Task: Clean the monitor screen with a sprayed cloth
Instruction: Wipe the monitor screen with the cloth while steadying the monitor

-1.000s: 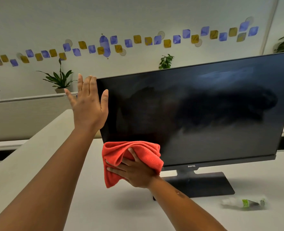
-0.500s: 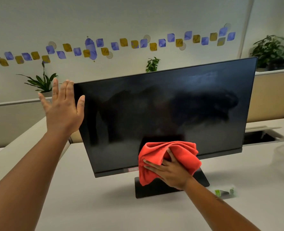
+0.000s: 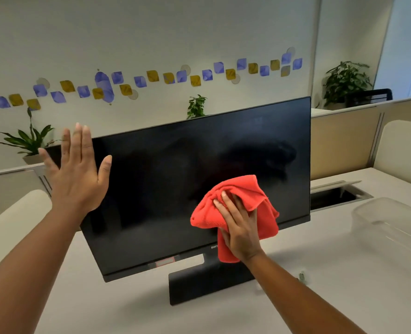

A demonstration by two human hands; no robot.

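Note:
A black monitor (image 3: 175, 179) stands on its dark base (image 3: 199, 283) on the white desk, its screen off and faintly smeared. My right hand (image 3: 240, 225) presses a bunched red cloth (image 3: 238, 196) flat against the lower right part of the screen. My left hand (image 3: 78, 172) is open with fingers spread, its palm against the monitor's upper left edge. The spray bottle (image 3: 302, 277) lies on the desk right of the base, mostly hidden behind my right forearm.
A clear plastic container (image 3: 392, 225) sits on the desk at the right. Behind it is an open cable slot (image 3: 337, 195) in the desk. Low partitions, potted plants (image 3: 28, 141) and a decorated wall stand behind the monitor.
My right hand has wiped the red cloth from the screen's lower left to its lower right and slightly up. The left hand stays on the monitor's left edge. The view has shifted.

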